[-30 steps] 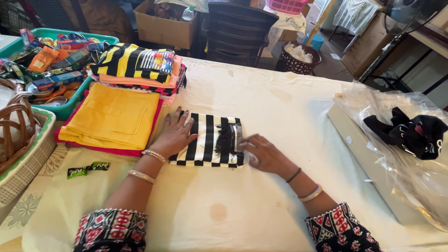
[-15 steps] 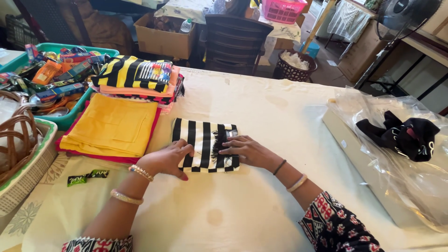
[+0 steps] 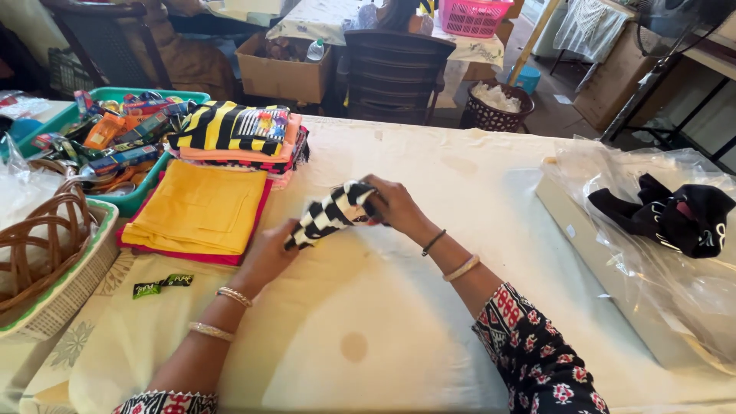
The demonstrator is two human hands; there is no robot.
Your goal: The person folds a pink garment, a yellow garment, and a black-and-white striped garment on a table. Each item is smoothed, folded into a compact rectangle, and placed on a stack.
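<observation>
Fingers of the right hand [image 3: 391, 205] pinch the upper end of a black-and-white striped cloth piece [image 3: 331, 215], left hand [image 3: 268, 251] clasping its lower end just above the cream tabletop [image 3: 399, 322]; folding looks under way. Nearby lie folded yellow cloth [image 3: 198, 207] and a small green-and-black wrapper [image 3: 161, 286].

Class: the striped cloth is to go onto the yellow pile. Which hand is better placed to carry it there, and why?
Probably the left hand: it grips the black-and-white striped cloth at its lower end, beside the yellow pile. The right hand holds the far end.
</observation>
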